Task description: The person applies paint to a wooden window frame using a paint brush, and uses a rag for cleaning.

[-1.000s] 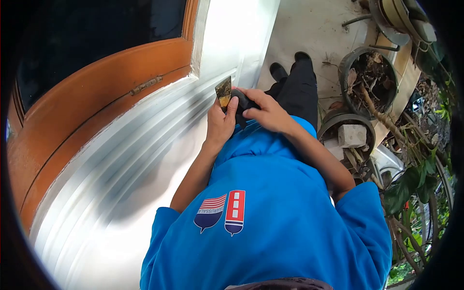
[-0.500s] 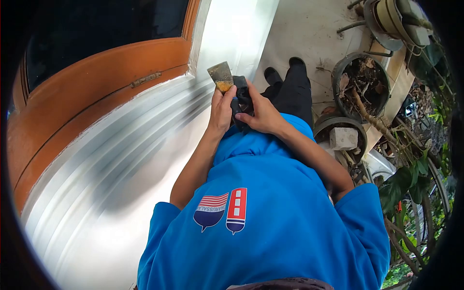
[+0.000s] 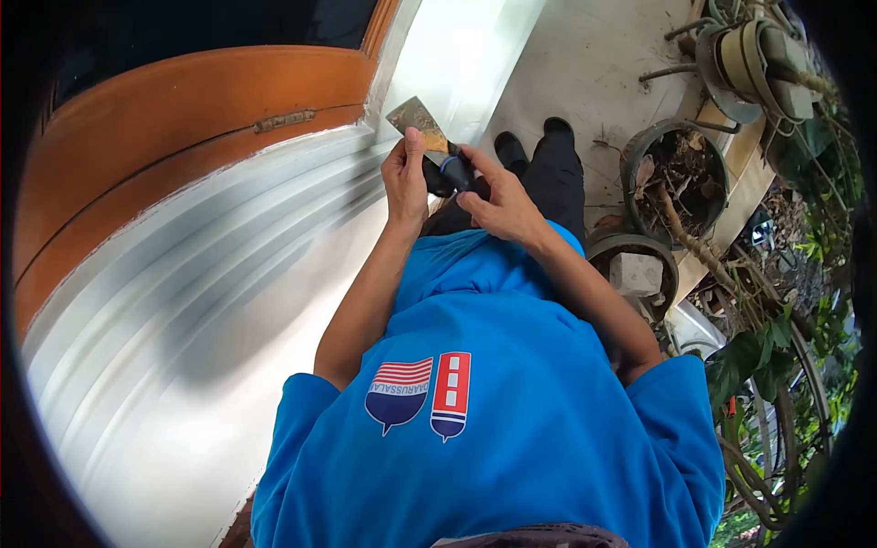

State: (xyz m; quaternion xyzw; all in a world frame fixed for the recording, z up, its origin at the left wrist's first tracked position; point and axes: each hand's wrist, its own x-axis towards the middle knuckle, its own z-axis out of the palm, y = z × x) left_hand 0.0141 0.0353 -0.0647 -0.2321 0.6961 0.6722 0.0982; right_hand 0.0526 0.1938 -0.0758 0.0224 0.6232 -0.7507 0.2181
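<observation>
A putty knife (image 3: 418, 123) with a wide, stained metal blade is held out in front of my waist, its blade tilted up to the left. Yellowish-brown residue marks the blade near the handle. My left hand (image 3: 405, 183) is closed, its thumb pressing on the blade's side. Fingers of my right hand (image 3: 501, 199) wrap round the black handle (image 3: 457, 172), which has a blue ring. Another dark shape lies under the handle between my hands; I cannot make out what it is.
To the left are a white ridged wall ledge (image 3: 210, 265) and an orange-brown wooden frame (image 3: 192, 110) with a hinge (image 3: 284, 121) and dark glass. Plant pots (image 3: 630, 173), a concrete block (image 3: 636, 274) and branches line the right. My shoes (image 3: 512, 151) stand on the tiled floor.
The putty knife has turned, so its blade leans further left and more of the blue-ringed handle shows. My left thumb has moved up onto the blade. The view has shifted slightly.
</observation>
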